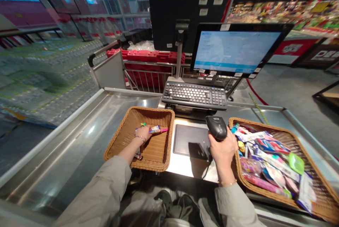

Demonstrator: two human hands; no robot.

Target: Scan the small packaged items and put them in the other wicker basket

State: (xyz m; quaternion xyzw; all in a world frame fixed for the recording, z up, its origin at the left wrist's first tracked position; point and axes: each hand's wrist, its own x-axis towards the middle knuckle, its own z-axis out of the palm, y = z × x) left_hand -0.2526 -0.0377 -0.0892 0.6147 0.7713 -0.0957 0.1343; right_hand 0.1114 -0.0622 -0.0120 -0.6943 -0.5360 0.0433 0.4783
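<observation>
My left hand (pixel 143 133) reaches down inside the left wicker basket (pixel 116 145). Its fingers are closed at a slim, colourful packaged item (pixel 155 129) with a pink end, whose exact kind I cannot make out. Something small and green (pixel 143 124) shows just beyond the knuckles. A dark little item (pixel 138 155) lies partly hidden under the wrist. My right hand (pixel 223 149) is wrapped around a black handheld barcode scanner (pixel 217 127), head up, above the counter. Beside it, the right wicker basket (pixel 265 125) is heaped with packaged goods, among them a green case (pixel 296 163).
A keyboard (pixel 194 94) and a lit monitor (pixel 235 50) stand behind a flat grey plate (pixel 189 140) in the counter. Another screen's back (pixel 169 22) rises farther left. The metal counter (pixel 79 131) has raised edges. Beyond it is a trolley with red crates (pixel 148 56).
</observation>
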